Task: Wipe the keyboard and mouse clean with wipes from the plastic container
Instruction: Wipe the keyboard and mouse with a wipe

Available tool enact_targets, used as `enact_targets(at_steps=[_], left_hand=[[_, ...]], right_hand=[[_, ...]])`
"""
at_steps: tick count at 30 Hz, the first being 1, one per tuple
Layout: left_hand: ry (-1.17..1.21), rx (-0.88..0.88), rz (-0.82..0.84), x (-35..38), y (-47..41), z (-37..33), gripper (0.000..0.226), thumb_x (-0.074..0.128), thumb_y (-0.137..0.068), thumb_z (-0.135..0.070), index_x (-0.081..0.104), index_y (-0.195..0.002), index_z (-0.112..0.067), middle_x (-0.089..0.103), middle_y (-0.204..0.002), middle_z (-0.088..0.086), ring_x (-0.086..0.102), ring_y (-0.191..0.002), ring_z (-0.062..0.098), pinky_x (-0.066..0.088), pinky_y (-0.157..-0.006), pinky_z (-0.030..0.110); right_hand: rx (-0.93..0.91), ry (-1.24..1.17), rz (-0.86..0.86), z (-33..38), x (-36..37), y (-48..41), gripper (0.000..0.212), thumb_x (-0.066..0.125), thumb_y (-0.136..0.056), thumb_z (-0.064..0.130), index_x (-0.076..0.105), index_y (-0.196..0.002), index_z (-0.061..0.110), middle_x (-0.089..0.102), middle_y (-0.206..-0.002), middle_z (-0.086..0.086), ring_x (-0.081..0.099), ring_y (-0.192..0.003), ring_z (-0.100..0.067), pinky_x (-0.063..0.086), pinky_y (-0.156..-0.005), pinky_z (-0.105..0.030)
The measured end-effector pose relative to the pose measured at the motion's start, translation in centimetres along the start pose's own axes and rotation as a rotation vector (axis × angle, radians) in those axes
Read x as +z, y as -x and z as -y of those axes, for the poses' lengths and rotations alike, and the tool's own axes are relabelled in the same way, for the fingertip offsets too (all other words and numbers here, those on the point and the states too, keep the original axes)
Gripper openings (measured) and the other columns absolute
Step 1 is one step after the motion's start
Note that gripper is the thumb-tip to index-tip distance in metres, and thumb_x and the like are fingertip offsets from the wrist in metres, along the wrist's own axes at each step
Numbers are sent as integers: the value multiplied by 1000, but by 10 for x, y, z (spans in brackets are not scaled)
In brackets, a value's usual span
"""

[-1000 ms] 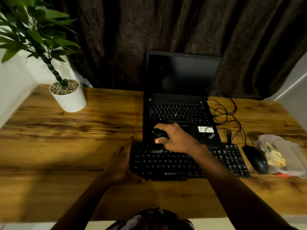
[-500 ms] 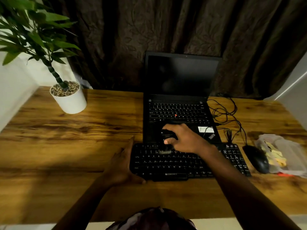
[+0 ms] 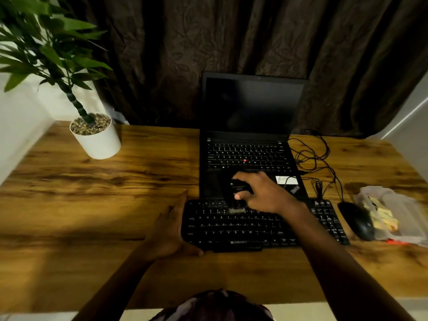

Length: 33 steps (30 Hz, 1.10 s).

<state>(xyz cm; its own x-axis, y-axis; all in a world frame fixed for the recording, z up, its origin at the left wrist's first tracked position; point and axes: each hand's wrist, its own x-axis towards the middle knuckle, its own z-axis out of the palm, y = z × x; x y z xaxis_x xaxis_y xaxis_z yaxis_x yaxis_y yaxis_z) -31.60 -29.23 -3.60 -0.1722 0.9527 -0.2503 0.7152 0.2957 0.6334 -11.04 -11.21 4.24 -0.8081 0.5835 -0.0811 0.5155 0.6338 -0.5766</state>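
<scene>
The keyboard lies under the right hand, grip perhaps round a brush.

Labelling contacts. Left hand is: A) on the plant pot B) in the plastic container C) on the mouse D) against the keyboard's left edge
D: the left hand lies straight-fingered against the left edge of the keyboard; the right hand grips a dark object above its top row.

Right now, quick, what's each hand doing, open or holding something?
Left hand: open, straight fingers braced against the left edge of the keyboard.
Right hand: grips a small dark object above its top row.
</scene>
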Motion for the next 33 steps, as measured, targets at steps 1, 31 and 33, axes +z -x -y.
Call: enact_targets(at_steps=[1, 31, 33], left_hand=[[-3, 9, -8, -1, 0, -1, 162, 89, -38, -68, -20, -152, -31, 31, -157, -4, 27, -141, 28, 25, -113, 40], [15, 45, -50, 7, -6, 11, 153, 87, -34, -71, -15, -146, -51, 40, -149, -13, 37, -135, 23, 32, -112, 44], [12, 45, -53, 7, -5, 10, 153, 88, -35, -69, -15, -146, -51, 39, -150, -12, 36, -134, 23, 32, -111, 42]], right_hand=[[-9, -15, -2, 1, 2, -1, 37, 70, -89, 16, 58, -123, 22, 67, -105, 0, 64, -91, -9, 54, -81, -31], [115, -23, -45, -37, -24, 36, 39, 69, -90, 9, 58, -127, 11, 65, -89, 5, 57, -59, 10, 41, -54, -5], [111, -34, -56, -35, -22, 35, 36, 69, -90, 9, 59, -124, 13, 66, -89, 5, 58, -63, 12, 41, -57, -6]])
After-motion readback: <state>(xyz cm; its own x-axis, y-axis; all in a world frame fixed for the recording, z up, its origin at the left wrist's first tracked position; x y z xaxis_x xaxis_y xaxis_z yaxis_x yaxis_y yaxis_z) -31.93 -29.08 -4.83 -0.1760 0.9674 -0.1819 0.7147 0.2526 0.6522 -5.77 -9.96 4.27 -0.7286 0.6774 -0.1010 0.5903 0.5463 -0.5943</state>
